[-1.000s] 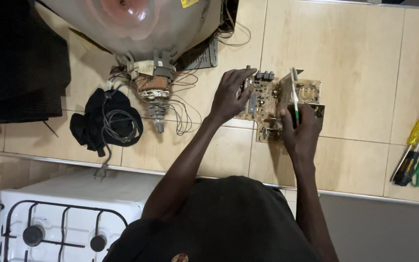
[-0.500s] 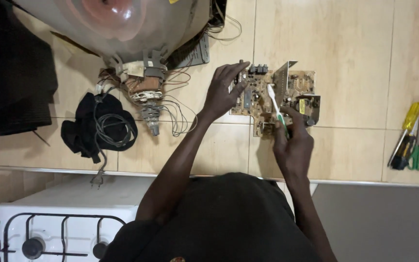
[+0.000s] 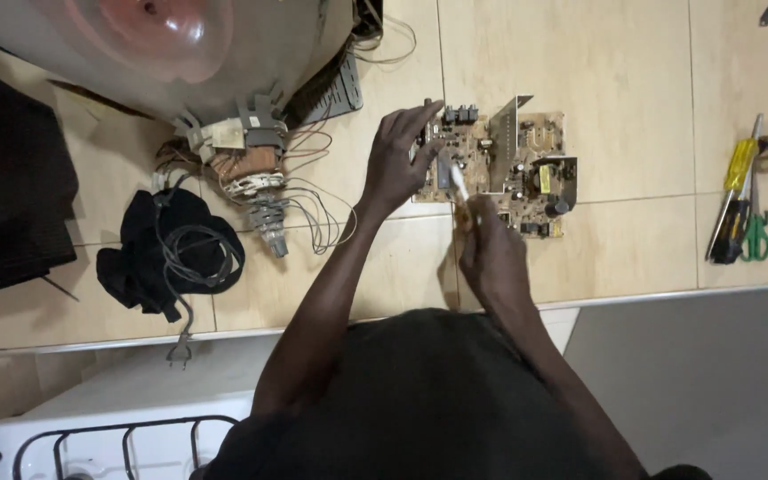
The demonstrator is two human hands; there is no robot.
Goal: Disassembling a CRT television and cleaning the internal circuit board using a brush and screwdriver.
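Note:
A tan circuit board (image 3: 517, 169) with a metal heat sink lies on the tiled floor. My left hand (image 3: 399, 158) presses on the board's left edge, fingers spread over it. My right hand (image 3: 489, 251) is closed around a toothbrush (image 3: 460, 184), whose white head touches the board's lower left part; the handle is mostly hidden in my fist. A picture tube (image 3: 162, 44) with its copper yoke and loose wires lies to the left.
A black cloth with a coiled power cord (image 3: 175, 253) lies left of my arm. Screwdrivers and green scissors (image 3: 744, 213) lie at the right. A white gas stove (image 3: 108, 427) is at the bottom left. A dark casing (image 3: 2, 187) is at the far left.
My right hand has moved left across the board with the toothbrush, from beside the heat sink to the lower left part. The view has shifted down and right.

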